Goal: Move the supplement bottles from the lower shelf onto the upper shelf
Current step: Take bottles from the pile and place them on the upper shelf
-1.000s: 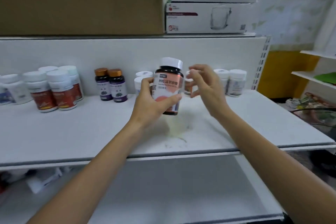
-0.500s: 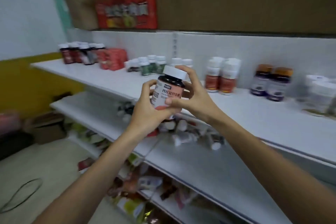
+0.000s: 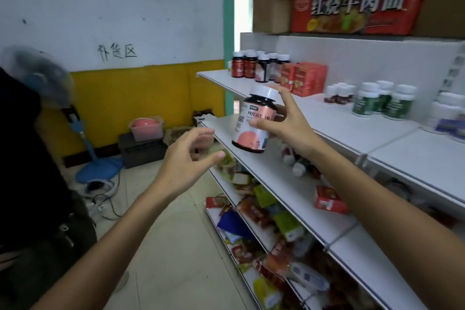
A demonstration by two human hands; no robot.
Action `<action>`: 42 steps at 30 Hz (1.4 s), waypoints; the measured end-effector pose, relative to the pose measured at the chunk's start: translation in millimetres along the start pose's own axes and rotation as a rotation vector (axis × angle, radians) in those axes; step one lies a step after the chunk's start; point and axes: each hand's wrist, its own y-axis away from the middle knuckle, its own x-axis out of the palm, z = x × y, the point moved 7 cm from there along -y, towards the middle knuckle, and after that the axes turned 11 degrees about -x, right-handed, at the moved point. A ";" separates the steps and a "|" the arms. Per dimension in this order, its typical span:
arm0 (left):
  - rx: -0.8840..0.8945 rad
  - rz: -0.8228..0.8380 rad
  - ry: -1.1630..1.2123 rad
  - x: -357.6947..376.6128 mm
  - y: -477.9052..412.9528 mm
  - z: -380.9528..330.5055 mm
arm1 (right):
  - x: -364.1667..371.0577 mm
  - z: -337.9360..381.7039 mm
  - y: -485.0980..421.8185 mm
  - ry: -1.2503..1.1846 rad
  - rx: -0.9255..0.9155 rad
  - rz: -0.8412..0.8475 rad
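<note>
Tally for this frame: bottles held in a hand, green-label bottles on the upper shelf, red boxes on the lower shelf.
Pink-label bottle held in the right hand: 1
Green-label bottles on the upper shelf: 3 visible
Red box on the lower shelf: 1
Total: 5

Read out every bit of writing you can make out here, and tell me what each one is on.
"补货区": handwritten on the white wall.
"红烧牛肉面": big white characters on the red cardboard carton atop the shelving.
"四红富铁": on the pink label of the dark white-capped bottle in the right hand; the following characters and small brand tag are blurred.
Labels on the green-labelled white bottles and orange-red boxes: too small to read.
</note>
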 end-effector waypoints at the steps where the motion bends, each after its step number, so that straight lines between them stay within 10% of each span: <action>1: -0.014 0.002 -0.006 -1.9 -7.0 8.9 | 6.1 -9.2 -10.9 -0.001 0.000 0.008; 24: 0.157 0.252 0.020 53.1 -375.6 93.4 | -21.7 -214.1 -303.0 0.333 0.103 -0.066; 42: 0.670 0.728 -0.433 181.1 -574.7 119.7 | -106.0 -287.0 -341.0 0.784 0.525 -0.550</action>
